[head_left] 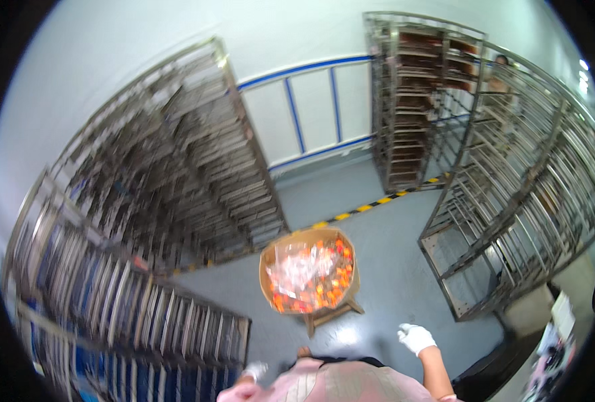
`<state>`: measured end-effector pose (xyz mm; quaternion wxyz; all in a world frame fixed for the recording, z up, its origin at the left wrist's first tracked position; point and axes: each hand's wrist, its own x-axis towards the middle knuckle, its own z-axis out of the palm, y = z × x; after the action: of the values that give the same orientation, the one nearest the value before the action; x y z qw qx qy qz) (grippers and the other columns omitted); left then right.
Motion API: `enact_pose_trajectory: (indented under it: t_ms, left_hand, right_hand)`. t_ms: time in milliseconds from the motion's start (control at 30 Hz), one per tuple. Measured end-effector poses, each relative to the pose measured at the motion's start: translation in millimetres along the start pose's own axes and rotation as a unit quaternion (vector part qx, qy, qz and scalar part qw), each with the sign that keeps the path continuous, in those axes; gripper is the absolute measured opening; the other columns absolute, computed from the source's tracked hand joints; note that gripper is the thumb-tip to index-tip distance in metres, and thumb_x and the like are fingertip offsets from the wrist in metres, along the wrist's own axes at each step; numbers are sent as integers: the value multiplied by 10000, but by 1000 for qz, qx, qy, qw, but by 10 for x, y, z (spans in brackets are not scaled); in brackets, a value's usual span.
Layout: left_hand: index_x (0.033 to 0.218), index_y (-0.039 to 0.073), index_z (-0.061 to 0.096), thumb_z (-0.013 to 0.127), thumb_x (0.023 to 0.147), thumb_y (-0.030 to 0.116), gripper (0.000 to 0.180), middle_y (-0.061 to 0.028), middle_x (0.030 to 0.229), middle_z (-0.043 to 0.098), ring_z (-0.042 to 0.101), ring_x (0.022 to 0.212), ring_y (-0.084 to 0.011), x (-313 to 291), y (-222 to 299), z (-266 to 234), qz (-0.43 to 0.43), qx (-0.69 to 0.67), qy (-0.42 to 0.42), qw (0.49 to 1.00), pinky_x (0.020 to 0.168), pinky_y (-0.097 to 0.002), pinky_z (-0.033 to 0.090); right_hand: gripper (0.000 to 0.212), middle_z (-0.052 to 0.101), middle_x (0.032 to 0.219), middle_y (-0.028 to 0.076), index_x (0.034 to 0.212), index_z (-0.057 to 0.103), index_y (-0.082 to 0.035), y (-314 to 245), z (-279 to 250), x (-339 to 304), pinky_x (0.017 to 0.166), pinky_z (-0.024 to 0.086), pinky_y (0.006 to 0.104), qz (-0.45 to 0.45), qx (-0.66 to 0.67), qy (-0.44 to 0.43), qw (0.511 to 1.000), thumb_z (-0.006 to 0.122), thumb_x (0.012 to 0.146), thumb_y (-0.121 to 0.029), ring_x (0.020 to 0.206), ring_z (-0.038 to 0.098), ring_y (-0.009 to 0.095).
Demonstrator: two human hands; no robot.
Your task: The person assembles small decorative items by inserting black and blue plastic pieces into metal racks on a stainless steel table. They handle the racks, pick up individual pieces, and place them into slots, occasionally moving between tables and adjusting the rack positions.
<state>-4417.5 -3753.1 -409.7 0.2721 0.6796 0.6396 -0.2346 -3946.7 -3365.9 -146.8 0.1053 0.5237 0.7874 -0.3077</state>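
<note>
A wide cardboard box (265, 285) stands ahead of me on a wooden stand (331, 316). Small orange and red pieces (338, 281) fill it, too small to name, with crumpled clear plastic (303, 266) lying over part of them. My right hand (416, 338), in a white glove, hangs at my side over the floor, right of the box and apart from it. Its fingers are loosely bent and partly apart, with nothing seen in them. Low beside my body is my left hand (256, 370), also white-gloved; blur hides how its fingers lie.
Tall metal racks (170, 154) line the left, with a lower rack of trays (130, 308) nearer me. More racks (511, 174) stand to the right, one of brown trays (414, 107) behind. Yellow-black tape (364, 208) crosses the floor. A person (500, 77) is partly hidden behind the right racks.
</note>
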Motion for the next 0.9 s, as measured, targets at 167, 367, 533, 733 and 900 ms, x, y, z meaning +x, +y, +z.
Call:
enact_pose_trajectory:
  t_ms: [167, 367, 533, 733, 900]
  left_hand:
    - [1002, 57, 725, 595, 943, 260, 248, -183, 947, 730, 705, 845, -354, -517, -991, 281, -97, -272, 41, 956, 732, -455, 565]
    - [968, 49, 712, 559, 902, 152, 196, -206, 1016, 703, 643, 928, -410, -526, -1940, -528, -197, -398, 179, 878, 843, -451, 537]
    - [1176, 4, 693, 653, 986, 265, 325, -134, 1077, 747, 687, 1030, -198, -8, -1902, -1259, -234, -583, 274, 728, 931, -339, 538]
    - [1246, 29, 678, 632, 972, 302, 389, -174, 1284, 668, 610, 1216, -296, -310, -1107, -2129, -43, -530, 196, 824, 1060, -377, 466]
    - [1135, 25, 736, 744, 893, 98, 252, -127, 1132, 736, 687, 1049, -233, -1332, -663, -3764, 28, -508, 445, 737, 963, -338, 524]
  right_hand:
    - [495, 637, 1324, 194, 1347, 607, -131, -1427, 444, 992, 1043, 475, 460, -58, 115, 8, 992, 473, 967, -419, 1215, 605, 384]
    - [637, 615, 1321, 269, 1494, 453, -108, -2015, 366, 1409, 1024, 485, 474, -38, 87, 39, 995, 492, 964, -460, 1186, 622, 411]
    - [714, 639, 1215, 305, 1594, 243, -98, -2282, -1155, 2409, 964, 497, 509, -72, 98, 245, 962, 482, 971, -352, 1055, 635, 471]
    - [375, 685, 1160, 253, 1223, 619, -71, -2221, -2677, 3009, 898, 531, 484, 81, 30, 266, 960, 541, 898, -241, 1067, 661, 425]
    - [255, 700, 913, 243, 950, 642, -47, -2023, -1143, 2200, 748, 553, 529, -196, -11, 405, 893, 450, 957, -215, 848, 688, 435]
